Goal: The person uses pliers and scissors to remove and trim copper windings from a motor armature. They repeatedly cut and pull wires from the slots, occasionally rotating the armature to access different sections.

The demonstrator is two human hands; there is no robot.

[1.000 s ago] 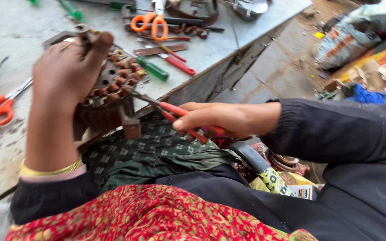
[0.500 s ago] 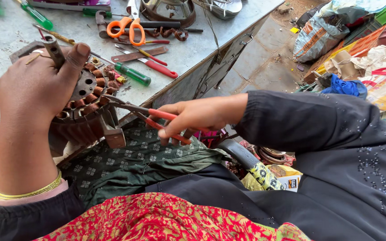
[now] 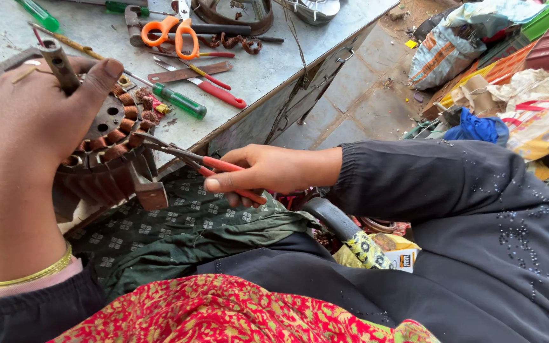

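Observation:
My left hand [image 3: 30, 127] grips a round motor stator [image 3: 106, 149] with copper windings, holding it tilted at the edge of the grey metal table [image 3: 255, 82]. My right hand [image 3: 268, 171] is closed on the red handles of a pair of pliers [image 3: 185, 157]. The plier jaws reach left into the copper coils at the stator's right side. A gold bangle sits on my left wrist. A dark sleeve covers my right arm.
On the table lie orange-handled scissors [image 3: 173, 28], a green-handled screwdriver [image 3: 182, 101], a red-handled tool [image 3: 220, 94] and bits of copper wire. Bags, plastic crates and scraps [image 3: 490, 70] crowd the floor at right. Green patterned and red cloth covers my lap.
The view has shifted so the stator and both hands sit lower and further left on the table edge. The pliers stay at the windings, with my right hand drawn slightly nearer the stator.

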